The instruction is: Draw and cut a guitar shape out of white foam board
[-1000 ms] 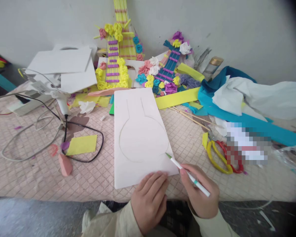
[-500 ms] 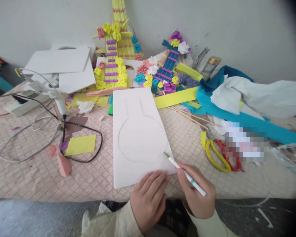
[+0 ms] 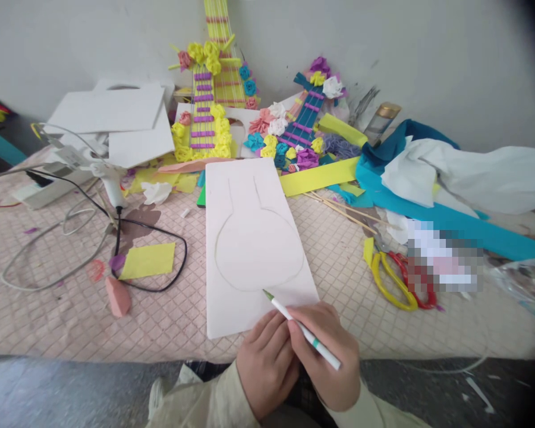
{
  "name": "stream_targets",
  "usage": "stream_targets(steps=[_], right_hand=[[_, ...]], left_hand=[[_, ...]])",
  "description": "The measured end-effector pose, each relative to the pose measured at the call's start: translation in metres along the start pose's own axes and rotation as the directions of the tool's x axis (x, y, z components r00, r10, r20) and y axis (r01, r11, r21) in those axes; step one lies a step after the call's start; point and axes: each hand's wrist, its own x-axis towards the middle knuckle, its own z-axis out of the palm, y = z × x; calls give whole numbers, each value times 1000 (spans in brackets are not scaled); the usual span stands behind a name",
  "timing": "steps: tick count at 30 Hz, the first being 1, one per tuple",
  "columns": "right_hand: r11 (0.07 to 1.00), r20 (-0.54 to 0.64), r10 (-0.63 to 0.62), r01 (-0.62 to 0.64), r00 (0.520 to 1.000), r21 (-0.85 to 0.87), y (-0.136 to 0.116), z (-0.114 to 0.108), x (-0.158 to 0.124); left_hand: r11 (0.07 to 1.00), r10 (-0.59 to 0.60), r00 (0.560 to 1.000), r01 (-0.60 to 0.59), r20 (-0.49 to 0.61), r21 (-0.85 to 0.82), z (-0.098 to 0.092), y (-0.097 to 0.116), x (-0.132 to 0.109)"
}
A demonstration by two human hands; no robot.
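Observation:
A white board (image 3: 258,249) lies on the table, bearing a thin drawn outline of a round body with two straight neck lines at its far end. My right hand (image 3: 330,351) pinches a white pencil (image 3: 301,326) with a green tip and a green band. Its point meets the board at the bottom of the round outline. My left hand (image 3: 270,362) rests with its fingers laid over the board's near edge, beside my right hand; its thumb is partly hidden.
Yellow-handled scissors (image 3: 395,285) and a red-handled pair (image 3: 423,294) lie right. Flower-trimmed paper guitars (image 3: 203,113) lean at the back. A white glue gun (image 3: 112,187) with cables stands left. Blue paper (image 3: 455,226) and wooden sticks (image 3: 339,208) lie right of the board.
My right hand has swept the pencil left and slightly nearer, from the outline's right side to its bottom. The line's lower right gap is now drawn in. My left hand stays put.

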Motion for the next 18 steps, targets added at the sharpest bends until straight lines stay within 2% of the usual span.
stream_targets(steps=[8,13,18], right_hand=[[1000,5,16,-16,1000,-13,2,-3,-2],[999,52,-50,50,997,11,-8,12,4],[996,90,-86,83,992,40,-19,28,12]], left_hand=[[1000,7,1000,-7,22,22,1,0,-1],[1000,-5,998,5,-64,-6,8,0,-7],[998,10,998,-6,-67,67,8,1,-8]])
